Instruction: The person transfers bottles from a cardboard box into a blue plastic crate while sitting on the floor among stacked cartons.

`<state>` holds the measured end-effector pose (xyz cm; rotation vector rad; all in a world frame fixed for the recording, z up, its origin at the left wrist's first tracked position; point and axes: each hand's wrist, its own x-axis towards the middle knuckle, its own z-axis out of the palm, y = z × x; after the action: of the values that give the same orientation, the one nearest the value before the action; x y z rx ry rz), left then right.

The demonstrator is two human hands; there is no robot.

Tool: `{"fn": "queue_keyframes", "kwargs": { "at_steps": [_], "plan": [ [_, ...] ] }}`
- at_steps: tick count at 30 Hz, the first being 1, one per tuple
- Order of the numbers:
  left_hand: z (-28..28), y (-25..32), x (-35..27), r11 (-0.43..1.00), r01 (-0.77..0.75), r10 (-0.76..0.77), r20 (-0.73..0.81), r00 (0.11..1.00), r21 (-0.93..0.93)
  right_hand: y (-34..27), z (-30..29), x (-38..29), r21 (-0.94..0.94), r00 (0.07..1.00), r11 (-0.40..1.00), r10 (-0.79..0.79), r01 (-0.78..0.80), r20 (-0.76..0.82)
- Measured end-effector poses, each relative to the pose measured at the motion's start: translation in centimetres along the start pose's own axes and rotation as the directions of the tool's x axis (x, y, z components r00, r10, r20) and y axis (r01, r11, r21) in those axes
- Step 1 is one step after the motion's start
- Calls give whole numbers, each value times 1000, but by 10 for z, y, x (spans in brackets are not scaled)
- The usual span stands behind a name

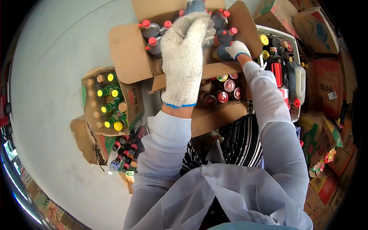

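Note:
My left hand (185, 54), in a white knitted work glove, is raised over an open cardboard box (130, 54). Its fingers are closed around the lower part of a dark plastic bottle (196, 6) at the top edge of the view. In the box stand several dark bottles (152, 30) with red caps. My right hand (238, 49), gloved too, is at the box's right side, its fingertips at a red-capped bottle (223, 53); whether they grip it is unclear.
Nearer me, a second box (221, 115) holds dark jars (229, 85) with red lids. At left, a torn carton (133, 100) holds bottles with yellow and tan caps; small bottles (125, 153) lie below it. A white crate (297, 54) at right holds large bottles, beside piled cartons (327, 86).

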<state>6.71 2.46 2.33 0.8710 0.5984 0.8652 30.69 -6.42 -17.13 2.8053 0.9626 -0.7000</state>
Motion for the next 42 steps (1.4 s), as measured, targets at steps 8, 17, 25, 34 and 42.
{"fn": "queue_keyframes", "kwargs": {
  "at_steps": [8, 17, 25, 34, 42],
  "plan": [
    [4, 2, -3, 1000, -2, 2, 2, 1000, 16, 8, 7, -25, -7, 970, 984, -178, 179, -163],
    [-5, 3, -5, 998, -51, 52, 57, 997, -23, 30, -127, -149, 7, 927, 947, -313, 321, -208],
    [-22, -22, 13, 1000, 20, -20, 7, 1000, 0, 97, -247, -371, 373, 969, 917, -53, 143, -241],
    [-22, -32, -17, 965, 179, -198, 86, 976, 191, 209, -271, -578, 258, 930, 915, 348, -310, -119],
    [-51, -34, -17, 912, 216, -255, 69, 965, 348, 269, -178, -635, 294, 845, 794, 519, -532, 127]
  ]
}}
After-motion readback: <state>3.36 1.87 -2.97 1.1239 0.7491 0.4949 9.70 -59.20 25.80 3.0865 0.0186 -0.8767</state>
